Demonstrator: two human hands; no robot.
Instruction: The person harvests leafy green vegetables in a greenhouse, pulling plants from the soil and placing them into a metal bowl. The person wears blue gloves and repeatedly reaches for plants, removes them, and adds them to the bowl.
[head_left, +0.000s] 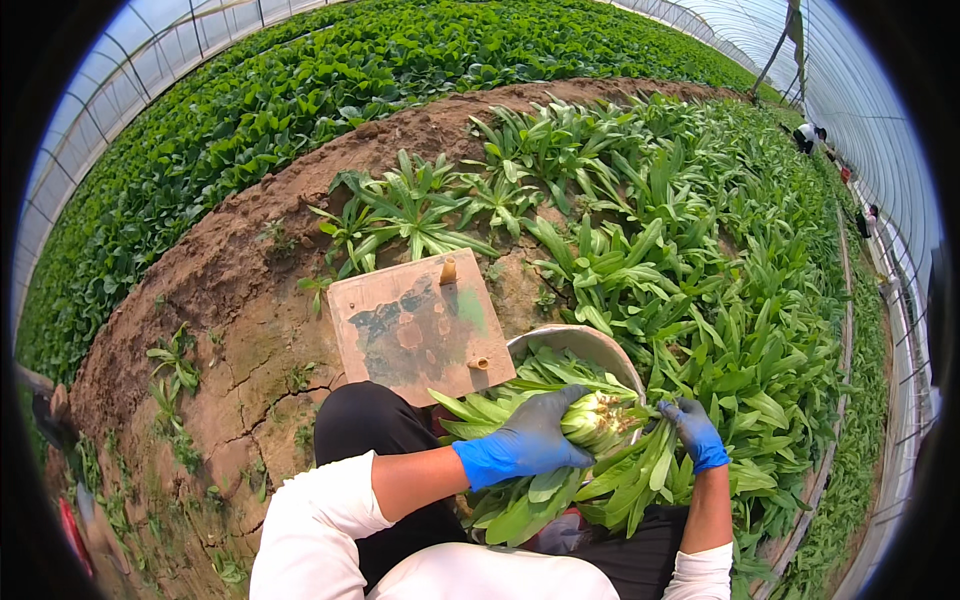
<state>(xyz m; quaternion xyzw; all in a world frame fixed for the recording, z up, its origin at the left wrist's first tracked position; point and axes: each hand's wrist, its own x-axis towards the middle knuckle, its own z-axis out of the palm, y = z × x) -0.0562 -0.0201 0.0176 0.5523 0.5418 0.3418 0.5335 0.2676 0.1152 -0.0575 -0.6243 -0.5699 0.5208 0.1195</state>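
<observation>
My left hand (529, 439), in a blue glove darkened with dirt, is wrapped around a bunch of leafy greens (600, 421). The pale cut stem ends of the bunch face right, and its long leaves spread to the left and below. To its right, my right hand (691, 433), gloved the same way, pinches a smaller leafy plant (637, 480) close to its stem end, its leaves hanging downward. Both hands are over my lap, near a round pale bucket (611, 349) that has more leaves in it. The bucket's lower part is hidden by the greens.
A worn wooden board (420, 330) with two short pegs lies left of the bucket. Growing greens (750, 322) fill the right side. Cracked bare soil (247, 360) is at left, with a dense green crop bed (322, 97) beyond. Other people (808, 137) are far right, along the greenhouse wall.
</observation>
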